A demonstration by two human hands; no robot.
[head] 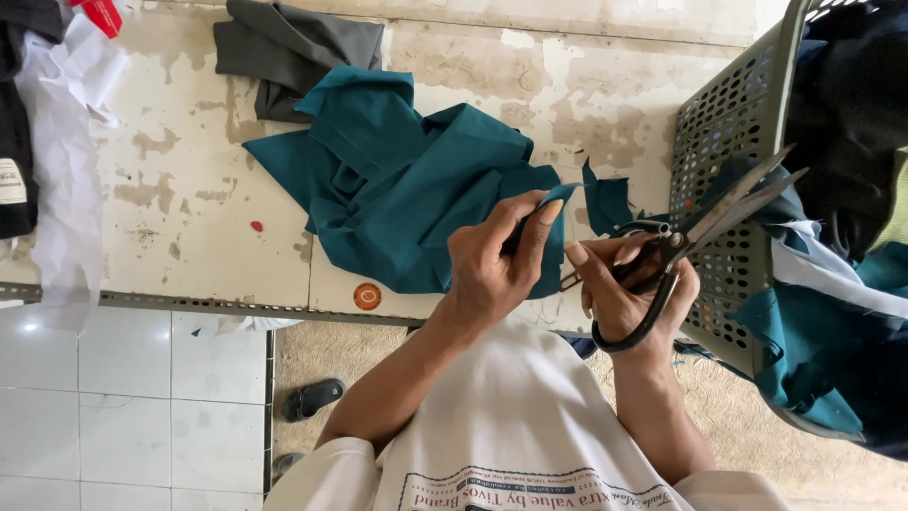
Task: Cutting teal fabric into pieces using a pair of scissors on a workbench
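Observation:
A crumpled teal cloth (397, 180) lies on a worn white table (189, 199). My left hand (492, 265) pinches an edge of this cloth near the table's front edge, thumb and fingers closed on a small fold. My right hand (629, 298) grips black-handled scissors (700, 227), whose blades point up and to the right, nearly closed, over the basket. A small teal scrap (605, 201) lies just beyond my hands. The two hands are close together, almost touching.
A grey perforated plastic basket (733, 123) on the right holds dark, teal and white cloth. Grey fabric (293, 47) lies at the table's far side; white and black cloth (57, 114) at the left. Below are white floor tiles and a black sandal (312, 397).

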